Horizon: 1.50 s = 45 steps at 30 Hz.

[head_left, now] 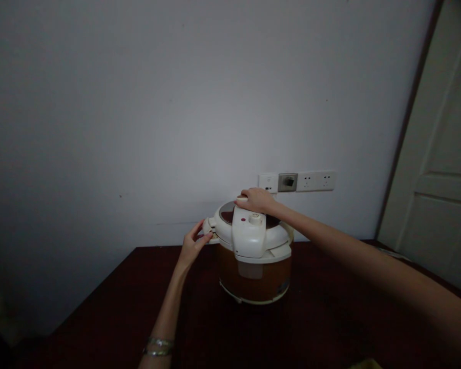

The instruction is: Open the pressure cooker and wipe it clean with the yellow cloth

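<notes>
An electric pressure cooker (249,238) with a cream-white lid and a brown body stands upright on the dark red table. My right hand (256,200) is closed over the handle on top of the lid, reaching in from the right. At the cooker's left side, my left hand (194,243) grips the white side handle (211,230), thumb in front and fingers behind. A round white knob (255,219) and a small red dot sit on the lid's front, just below my right hand. Two bracelets circle my left wrist.
The dark red table (169,307) meets a pale wall (157,128) behind the cooker. Sockets and a switch (315,181) are on the wall to the right. A white panelled door (438,169) is at far right. Something yellowish (367,364) shows at the bottom edge.
</notes>
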Each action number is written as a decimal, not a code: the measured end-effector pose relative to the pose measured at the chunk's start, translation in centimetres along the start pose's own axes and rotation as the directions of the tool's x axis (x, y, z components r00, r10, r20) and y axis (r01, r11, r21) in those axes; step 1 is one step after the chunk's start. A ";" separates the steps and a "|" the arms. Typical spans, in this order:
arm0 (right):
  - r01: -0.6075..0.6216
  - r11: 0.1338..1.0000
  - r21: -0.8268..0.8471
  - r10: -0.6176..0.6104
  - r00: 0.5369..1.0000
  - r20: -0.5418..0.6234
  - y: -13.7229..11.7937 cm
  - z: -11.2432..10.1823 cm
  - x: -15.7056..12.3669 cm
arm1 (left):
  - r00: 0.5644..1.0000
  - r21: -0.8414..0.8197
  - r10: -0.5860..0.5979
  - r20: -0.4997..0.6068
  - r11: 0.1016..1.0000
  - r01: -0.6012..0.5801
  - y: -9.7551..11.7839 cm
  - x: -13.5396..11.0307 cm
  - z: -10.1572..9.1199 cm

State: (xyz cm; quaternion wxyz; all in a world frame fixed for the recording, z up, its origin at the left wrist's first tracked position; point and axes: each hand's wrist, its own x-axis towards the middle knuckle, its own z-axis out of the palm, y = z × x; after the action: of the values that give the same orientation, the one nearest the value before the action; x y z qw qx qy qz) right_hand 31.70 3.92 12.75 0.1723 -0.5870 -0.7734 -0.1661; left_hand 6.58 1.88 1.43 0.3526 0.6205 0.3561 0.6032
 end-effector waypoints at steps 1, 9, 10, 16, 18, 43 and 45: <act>0.003 1.000 0.000 -0.003 1.000 0.000 0.0 0.0 0.0 | 1.000 0.001 -0.004 0.001 1.000 0.004 0.0 0.0 -0.1; 0.040 0.999 -0.006 -0.040 0.999 -0.024 0.3 0.3 0.2 | 1.000 0.001 -0.014 0.027 1.000 0.014 0.4 0.0 0.0; 0.042 0.999 -0.006 -0.042 0.999 -0.024 0.3 0.4 0.2 | 0.999 -0.007 -0.017 0.028 1.000 0.018 0.5 0.0 0.0; 0.056 0.998 -0.002 -0.056 0.998 -0.027 0.3 0.2 0.1 | 1.000 -0.054 -0.026 0.014 0.998 0.027 0.5 -0.2 0.2; 0.057 0.998 -0.001 -0.057 0.998 -0.026 0.3 0.1 0.0 | 1.000 -0.054 -0.028 0.003 0.998 0.028 0.4 -0.1 0.2; 0.116 0.993 0.004 -0.116 0.993 -0.037 0.8 0.4 0.1 | 1.000 -0.092 -0.010 -0.021 0.996 0.008 -0.9 0.1 0.3; 0.120 0.993 0.005 -0.120 0.992 -0.045 0.9 0.4 0.1 | 0.999 -0.078 -0.008 -0.035 0.997 0.005 -0.7 0.2 0.5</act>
State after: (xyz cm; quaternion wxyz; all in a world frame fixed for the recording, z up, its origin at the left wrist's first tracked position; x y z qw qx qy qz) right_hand 32.50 4.44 12.48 0.1816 -0.5348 -0.8039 -0.1864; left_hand 7.09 2.38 0.87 0.3721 0.5942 0.3404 0.6266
